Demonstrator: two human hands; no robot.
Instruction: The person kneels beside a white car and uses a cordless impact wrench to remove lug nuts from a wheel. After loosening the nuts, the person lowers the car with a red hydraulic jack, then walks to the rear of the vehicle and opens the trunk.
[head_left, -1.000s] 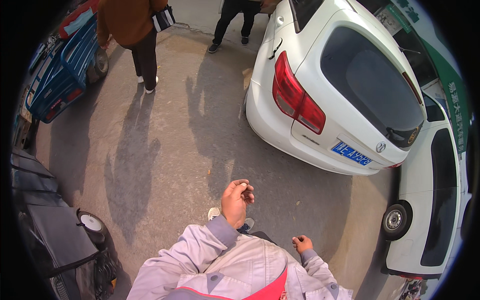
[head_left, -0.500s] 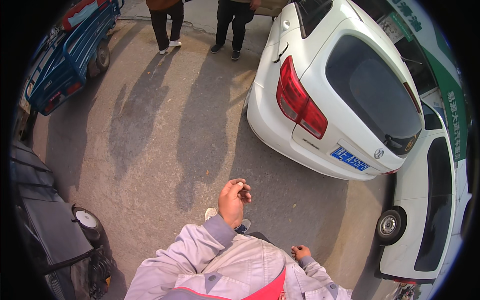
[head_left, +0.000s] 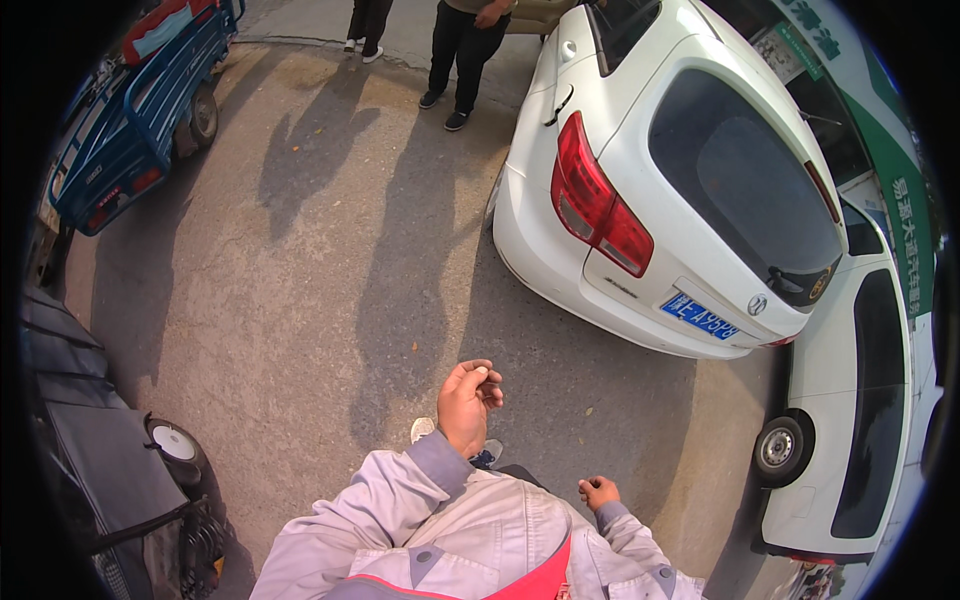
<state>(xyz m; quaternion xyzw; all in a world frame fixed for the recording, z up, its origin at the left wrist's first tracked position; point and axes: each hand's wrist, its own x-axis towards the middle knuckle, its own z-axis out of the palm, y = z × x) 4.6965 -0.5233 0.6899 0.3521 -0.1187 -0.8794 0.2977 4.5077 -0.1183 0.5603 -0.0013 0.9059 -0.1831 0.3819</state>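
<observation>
Pavement (head_left: 260, 330) beneath left hand (head_left: 467, 408) (white car (head_left: 665, 195) ahead)

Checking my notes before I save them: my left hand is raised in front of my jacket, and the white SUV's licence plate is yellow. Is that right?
Not quite: the head view shows the licence plate on the white SUV is blue, not yellow. Your left hand is raised in front of your jacket.

White characters fill the blue plate (head_left: 702, 316) of the white car (head_left: 690, 240); its tailgate (head_left: 655, 288) also bears a round emblem (head_left: 757, 304) and dark lettering (head_left: 620, 287) (too small to read). Pale characters run along the green sign (head_left: 910, 245); small blurred markings show on the blue cart (head_left: 125, 150).
</observation>
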